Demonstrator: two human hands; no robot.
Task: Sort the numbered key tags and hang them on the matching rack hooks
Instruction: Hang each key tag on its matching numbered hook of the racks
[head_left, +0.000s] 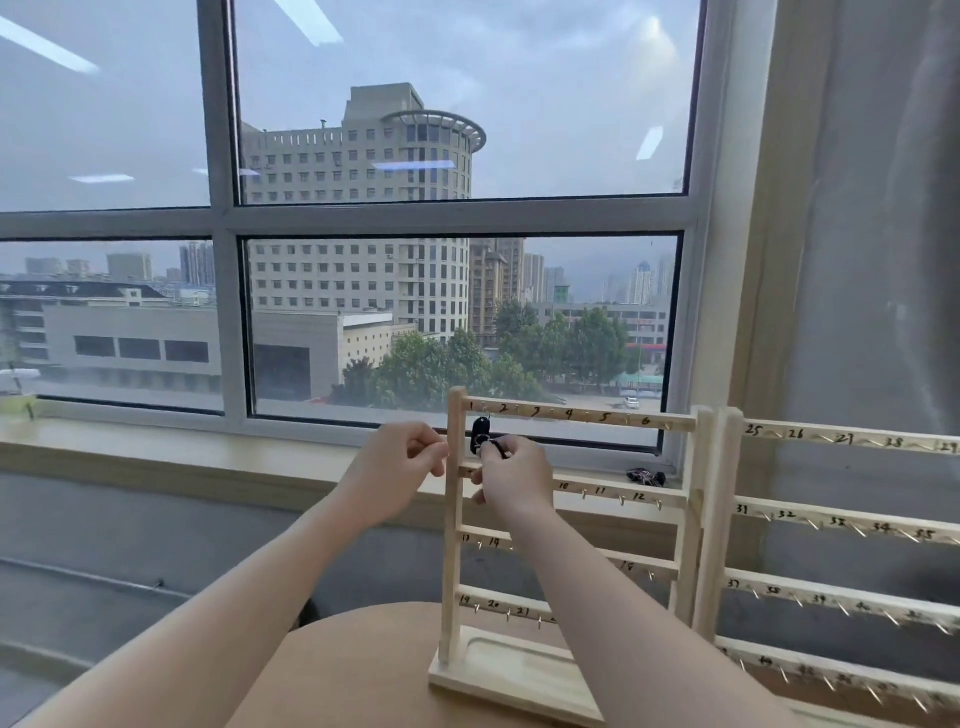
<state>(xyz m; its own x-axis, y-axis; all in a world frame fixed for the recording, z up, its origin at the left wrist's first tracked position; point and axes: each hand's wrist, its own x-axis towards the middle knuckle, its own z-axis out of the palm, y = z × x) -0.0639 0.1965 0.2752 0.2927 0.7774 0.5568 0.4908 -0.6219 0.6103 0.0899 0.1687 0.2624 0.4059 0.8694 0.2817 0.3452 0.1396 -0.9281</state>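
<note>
The right hand (511, 475) has its fingers (506, 448) closed in a pinch on a black key tag (480, 434) and its ring, held up at the top-left corner of the nearer wooden key rack (569, 514), just under the hook beside the number 1. Whether the ring is already over that hook cannot be told; the tag hangs close against the top rail. The left hand (402, 462) is just to the left of the rack's left post, its fingers curled in toward the thumb; whether it holds anything small cannot be told, and nothing shows in it.

The nearer rack stands on a round wooden surface (353, 675) and carries four rails visibly numbered from 1 up to about 21. A second rack (841, 519), touching it on the right, runs from 25 into higher numbers that blur out. Apart from the tag at hook 1, every hook in view looks bare. A small dark bundle (645, 476), possibly more key tags, lies on the window sill (156, 441) behind the nearer rack.

By my reckoning the task is at its very start: the first tag is going on, and nearly all the hanging remains.
</note>
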